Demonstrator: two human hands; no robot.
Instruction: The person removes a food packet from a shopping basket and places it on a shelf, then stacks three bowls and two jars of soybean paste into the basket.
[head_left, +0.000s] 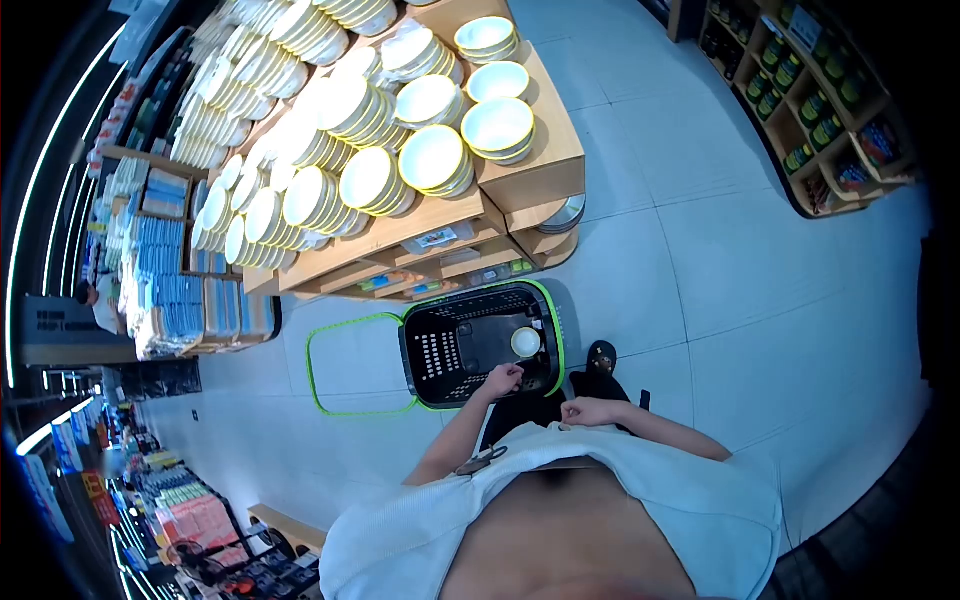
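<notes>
My left hand [504, 380] is over the near rim of a black shopping basket [430, 389] with a green edge, its fingers curled together; anything between them is too small to make out. Inside the basket, a small white bowl [525, 343] with a yellowish rim sits near the right end, a little beyond that hand. A long green handle [309, 366] reaches out to the basket's left. Close to my waist, right of the basket, my right hand [586, 411] rests against the shirt with its fingers curled in; whether it holds something is hidden.
A wooden display stand [545, 150] bears many stacked white bowls [432, 158] with yellow rims just beyond the basket. Blue packages [170, 280] are piled at the left. Jar shelves [800, 110] stand at the upper right. My shoe [601, 357] is on the tiled floor.
</notes>
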